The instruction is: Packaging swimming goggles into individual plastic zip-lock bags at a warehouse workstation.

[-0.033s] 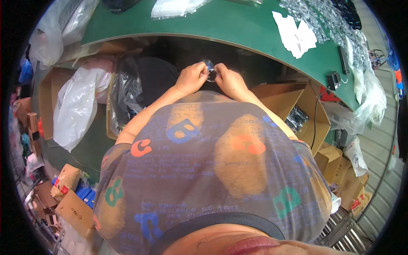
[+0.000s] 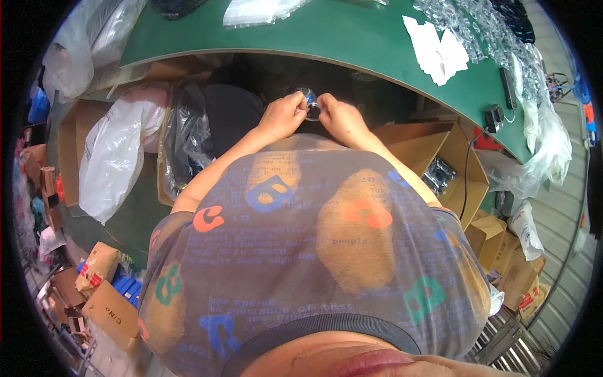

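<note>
Together, left hand [image 2: 282, 117] and right hand [image 2: 342, 119], each grip pinching a small glossy item [image 2: 310, 97], smooth green tabletop [image 2: 352, 34] beyond.

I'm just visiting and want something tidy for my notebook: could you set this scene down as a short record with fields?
Left hand: the left hand, fingertips closed at a small clear packet
Right hand: the right hand, fingertips at the packet's other side
Packet contents: too small to tell
Work surface: green table, beyond the hands
On it: white papers, black adapter
Left side: white plastic bag draped over an open cardboard box
Right side: another open cardboard box, clear-wrapped dark items inside
</note>
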Demonstrator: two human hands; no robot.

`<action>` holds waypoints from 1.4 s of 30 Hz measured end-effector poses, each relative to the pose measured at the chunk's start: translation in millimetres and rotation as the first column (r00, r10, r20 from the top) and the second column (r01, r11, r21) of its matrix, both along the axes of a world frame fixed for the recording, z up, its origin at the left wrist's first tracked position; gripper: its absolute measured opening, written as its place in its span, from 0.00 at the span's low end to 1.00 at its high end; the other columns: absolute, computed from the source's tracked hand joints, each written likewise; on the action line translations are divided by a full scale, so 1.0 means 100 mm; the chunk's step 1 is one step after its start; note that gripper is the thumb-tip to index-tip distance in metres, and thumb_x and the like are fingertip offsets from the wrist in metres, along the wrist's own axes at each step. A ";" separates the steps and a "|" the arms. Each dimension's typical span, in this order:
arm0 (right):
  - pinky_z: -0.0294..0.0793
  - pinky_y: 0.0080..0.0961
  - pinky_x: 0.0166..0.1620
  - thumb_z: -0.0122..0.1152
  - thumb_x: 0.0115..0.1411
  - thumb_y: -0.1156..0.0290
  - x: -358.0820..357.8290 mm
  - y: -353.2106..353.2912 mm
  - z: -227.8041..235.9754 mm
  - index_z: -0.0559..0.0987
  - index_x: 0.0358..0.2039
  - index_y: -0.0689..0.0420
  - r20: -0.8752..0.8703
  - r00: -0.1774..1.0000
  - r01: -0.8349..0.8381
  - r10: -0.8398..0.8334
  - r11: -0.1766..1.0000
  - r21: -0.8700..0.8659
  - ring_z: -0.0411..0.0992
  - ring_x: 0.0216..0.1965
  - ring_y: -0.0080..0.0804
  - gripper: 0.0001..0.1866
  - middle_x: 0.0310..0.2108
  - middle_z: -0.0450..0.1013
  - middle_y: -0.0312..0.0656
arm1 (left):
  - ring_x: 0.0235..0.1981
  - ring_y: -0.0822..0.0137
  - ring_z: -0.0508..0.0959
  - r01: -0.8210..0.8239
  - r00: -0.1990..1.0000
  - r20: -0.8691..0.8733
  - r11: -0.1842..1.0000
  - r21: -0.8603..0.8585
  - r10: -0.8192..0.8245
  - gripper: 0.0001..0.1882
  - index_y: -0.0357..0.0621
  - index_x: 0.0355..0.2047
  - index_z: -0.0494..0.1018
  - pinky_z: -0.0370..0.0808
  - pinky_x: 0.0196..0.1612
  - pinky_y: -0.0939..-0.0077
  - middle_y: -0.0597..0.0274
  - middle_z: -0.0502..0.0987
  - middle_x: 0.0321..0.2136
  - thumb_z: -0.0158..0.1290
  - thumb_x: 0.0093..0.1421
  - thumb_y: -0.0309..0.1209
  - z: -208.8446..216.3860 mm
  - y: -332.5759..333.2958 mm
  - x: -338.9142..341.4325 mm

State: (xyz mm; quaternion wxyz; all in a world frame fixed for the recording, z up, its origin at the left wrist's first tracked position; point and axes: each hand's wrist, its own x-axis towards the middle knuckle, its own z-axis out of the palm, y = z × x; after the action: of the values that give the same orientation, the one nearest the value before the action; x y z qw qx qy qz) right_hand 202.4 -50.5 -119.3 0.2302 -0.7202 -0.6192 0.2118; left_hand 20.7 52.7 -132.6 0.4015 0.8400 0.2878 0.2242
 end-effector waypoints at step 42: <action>0.72 0.29 0.54 0.40 0.73 0.39 -0.25 0.09 -0.05 0.83 0.48 0.62 -0.809 0.573 0.014 -0.132 0.988 -0.151 0.75 0.49 0.31 0.37 0.45 0.80 0.44 | 0.56 0.53 0.76 0.323 0.946 -0.048 0.923 0.208 -0.321 0.12 0.42 0.38 0.81 0.73 0.58 0.59 0.54 0.78 0.52 0.66 0.56 0.35 1.17 -0.08 -0.17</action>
State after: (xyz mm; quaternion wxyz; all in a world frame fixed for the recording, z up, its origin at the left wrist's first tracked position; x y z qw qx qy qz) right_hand 177.3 -41.4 -124.7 0.4514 -0.5798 -0.3985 0.5490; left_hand 3.9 44.4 -16.0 0.3387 0.9154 0.1229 0.1793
